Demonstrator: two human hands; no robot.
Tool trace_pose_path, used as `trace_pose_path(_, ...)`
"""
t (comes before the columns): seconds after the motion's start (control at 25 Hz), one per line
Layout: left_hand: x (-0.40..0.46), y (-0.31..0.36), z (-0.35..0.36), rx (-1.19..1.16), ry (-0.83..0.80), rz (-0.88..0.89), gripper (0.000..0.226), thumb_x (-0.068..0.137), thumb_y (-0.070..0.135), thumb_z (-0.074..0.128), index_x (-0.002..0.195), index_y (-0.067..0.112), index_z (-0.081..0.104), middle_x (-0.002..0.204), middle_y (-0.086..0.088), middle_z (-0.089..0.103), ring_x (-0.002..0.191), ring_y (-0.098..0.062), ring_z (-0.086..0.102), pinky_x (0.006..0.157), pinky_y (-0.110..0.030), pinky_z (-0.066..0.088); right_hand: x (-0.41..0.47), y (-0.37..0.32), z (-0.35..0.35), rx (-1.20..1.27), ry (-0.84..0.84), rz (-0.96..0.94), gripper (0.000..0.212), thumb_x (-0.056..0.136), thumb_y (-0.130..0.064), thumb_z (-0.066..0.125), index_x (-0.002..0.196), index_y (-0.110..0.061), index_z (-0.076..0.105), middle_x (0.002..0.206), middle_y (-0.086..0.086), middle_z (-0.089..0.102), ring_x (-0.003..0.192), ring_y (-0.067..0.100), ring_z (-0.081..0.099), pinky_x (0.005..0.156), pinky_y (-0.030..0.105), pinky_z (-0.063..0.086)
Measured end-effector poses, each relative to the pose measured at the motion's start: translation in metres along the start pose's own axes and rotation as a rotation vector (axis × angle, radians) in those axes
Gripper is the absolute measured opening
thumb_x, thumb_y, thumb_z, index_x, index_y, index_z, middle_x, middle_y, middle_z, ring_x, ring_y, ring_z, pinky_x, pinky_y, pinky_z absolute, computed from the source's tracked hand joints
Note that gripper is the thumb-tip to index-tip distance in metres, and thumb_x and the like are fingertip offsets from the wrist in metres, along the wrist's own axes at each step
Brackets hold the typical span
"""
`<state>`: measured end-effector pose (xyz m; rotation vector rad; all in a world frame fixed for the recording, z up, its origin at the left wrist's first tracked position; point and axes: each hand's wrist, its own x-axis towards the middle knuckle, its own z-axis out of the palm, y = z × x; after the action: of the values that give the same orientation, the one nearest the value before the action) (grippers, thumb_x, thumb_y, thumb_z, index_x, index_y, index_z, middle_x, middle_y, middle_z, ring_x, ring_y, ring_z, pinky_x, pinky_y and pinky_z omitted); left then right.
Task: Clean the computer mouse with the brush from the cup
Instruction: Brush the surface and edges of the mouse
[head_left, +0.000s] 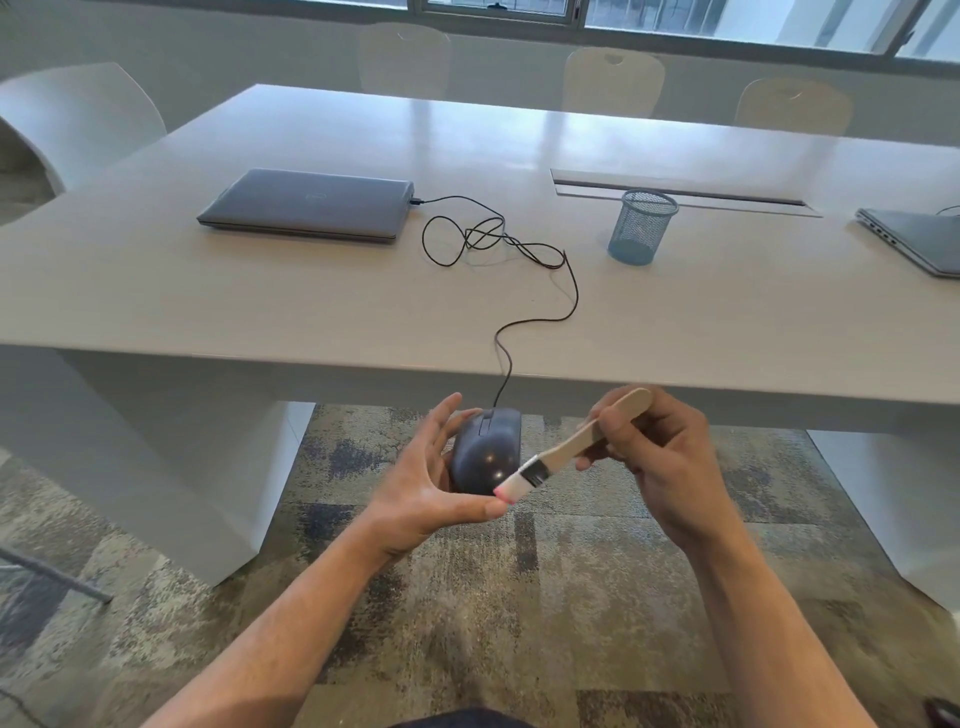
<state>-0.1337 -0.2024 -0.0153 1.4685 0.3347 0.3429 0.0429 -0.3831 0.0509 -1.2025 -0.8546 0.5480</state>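
Observation:
My left hand (434, 486) holds a dark grey wired computer mouse (485, 449) in the air, in front of and below the table's near edge, thumb under it and fingers along its left side. My right hand (657, 460) grips the pale wooden handle of a small flat brush (558, 452). Its white bristles rest on the lower right of the mouse, close to my left thumb. The mouse's black cable (540, 291) runs up over the table edge to a closed grey laptop (306, 205). A blue mesh cup (641, 226) stands on the table at the right and looks empty.
A long white table (260, 296) spans the view, with a cable slot (685, 197) behind the cup. A second closed laptop (914, 241) lies at the far right. White chairs stand at the far side and at the left. Patterned carpet lies below my arms.

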Motion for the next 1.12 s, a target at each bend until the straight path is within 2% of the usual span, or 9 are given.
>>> trace_pose_path(0.12,-0.003,-0.001,-0.001,0.098,-0.004,0.033,0.136,0.046,0.041,0.103,0.155,0.036,0.022,0.154,0.007,0.037,0.132,-0.001,0.055,0.104,-0.024,0.050,0.004,0.002,-0.003,-0.154,0.233,0.015,0.013,0.089,-0.027,0.069,0.090,-0.014,0.072,0.075,0.001,0.074,0.067,0.020,0.073,0.073,0.041,0.063)
trace_pose_path(0.2,-0.005,-0.002,-0.001,0.151,-0.007,0.051,0.135,0.048,0.042,0.103,0.155,0.039,0.020,0.156,0.008,0.034,0.135,-0.001,0.052,0.111,-0.033,0.047,0.007,-0.002,-0.010,-0.164,0.291,-0.022,0.013,0.089,-0.028,0.069,0.090,-0.015,0.071,0.075,0.001,0.074,0.067,0.021,0.073,0.073,0.039,0.062)
trace_pose_path(0.32,-0.006,-0.003,0.002,0.192,-0.010,0.061,0.139,0.050,0.037,0.102,0.158,0.035,0.016,0.159,0.006,0.031,0.141,-0.009,0.048,0.118,-0.046,0.039,0.005,-0.007,-0.007,-0.079,0.006,0.002,0.025,0.090,-0.034,0.075,0.089,-0.009,0.071,0.074,0.002,0.072,0.065,0.019,0.069,0.066,0.035,0.060)
trace_pose_path(0.4,-0.007,-0.001,0.005,0.217,-0.026,0.069,0.138,0.052,0.031,0.101,0.159,0.033,0.014,0.159,0.008,0.030,0.141,-0.008,0.048,0.119,-0.046,0.038,0.007,-0.007,-0.003,-0.154,-0.084,0.023,0.017,0.092,-0.026,0.074,0.087,-0.009,0.071,0.074,0.003,0.071,0.064,0.020,0.069,0.064,0.034,0.060)
trace_pose_path(0.64,-0.014,-0.001,0.007,0.301,-0.085,0.087,0.132,0.061,0.017,0.097,0.159,0.030,0.008,0.153,0.027,0.032,0.136,-0.001,0.051,0.118,-0.032,0.037,0.034,-0.007,-0.007,-0.378,0.257,-0.004,0.013,0.100,-0.010,0.064,0.089,-0.016,0.067,0.078,0.007,0.075,0.071,0.023,0.072,0.068,0.037,0.058)
trace_pose_path(0.72,-0.016,-0.003,0.007,0.335,-0.089,0.099,0.133,0.063,0.013,0.096,0.159,0.030,0.006,0.149,0.037,0.034,0.136,0.000,0.051,0.120,-0.034,0.035,0.036,-0.010,-0.010,-0.327,0.185,-0.041,0.011,0.099,-0.013,0.066,0.089,-0.016,0.068,0.076,0.004,0.075,0.069,0.023,0.072,0.066,0.036,0.059)
trace_pose_path(0.88,-0.017,-0.005,0.007,0.400,-0.087,0.119,0.134,0.063,0.017,0.097,0.158,0.039,0.006,0.144,0.045,0.037,0.137,0.001,0.050,0.122,-0.039,0.033,0.032,-0.018,-0.003,-0.255,-0.208,-0.002,0.013,0.096,-0.017,0.067,0.088,-0.007,0.068,0.076,0.004,0.072,0.065,0.020,0.070,0.062,0.031,0.059)
trace_pose_path(1.04,-0.019,-0.002,0.009,0.439,-0.090,0.116,0.133,0.060,0.025,0.097,0.156,0.045,0.006,0.142,0.048,0.035,0.138,0.000,0.048,0.122,-0.041,0.033,0.041,-0.017,0.002,-0.475,0.197,-0.022,0.014,0.099,-0.008,0.066,0.086,-0.015,0.067,0.077,0.007,0.073,0.069,0.023,0.071,0.064,0.042,0.060)
trace_pose_path(1.12,-0.018,-0.001,0.010,0.438,-0.079,0.108,0.134,0.059,0.028,0.097,0.156,0.045,0.006,0.148,0.043,0.031,0.140,-0.001,0.047,0.122,-0.042,0.033,0.043,-0.021,-0.002,-0.408,0.224,-0.081,0.015,0.098,-0.010,0.066,0.085,-0.016,0.067,0.078,0.006,0.073,0.071,0.026,0.072,0.063,0.042,0.060)
